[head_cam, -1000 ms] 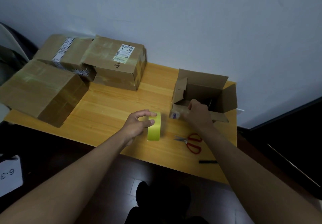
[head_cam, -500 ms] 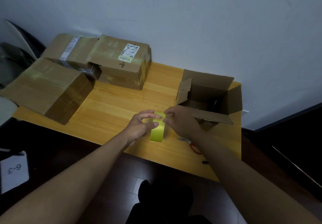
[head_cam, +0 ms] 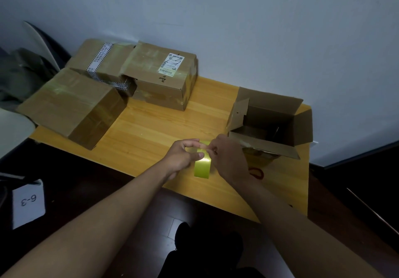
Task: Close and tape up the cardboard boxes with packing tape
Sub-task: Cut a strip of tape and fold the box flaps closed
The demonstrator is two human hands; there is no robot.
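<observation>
Two hands are now seen together at the tape roll [head_cam: 202, 165], which is held up on its edge just over the desk [head_cam: 151, 130], near its front. A second ago the right hand [head_cam: 226, 159] was over by the open box [head_cam: 269, 122]; it has been brought across to the roll, and the box has been let go. The roll is held by the left hand [head_cam: 183, 154], with the fingers curled over the top and the thumb pressed on the side. The grip of the right hand is clenched in a small pinch at the top of the roll, as if the loose end of the tape is being picked at. From this it can be judged that the end of the tape is being looked for, so that a strip can be pulled out for the open box, whose flaps are not yet shut. Three other boxes [head_cam: 159, 76] are stood at the back left of the desk and look taped already. The end of the tape itself cannot be made out, because it is hidden by the fingers. Only the red handles of the scissors [head_cam: 257, 173] are seen; the blades are hidden behind the right wrist. What lies inside the open box is too dark to tell.
</observation>
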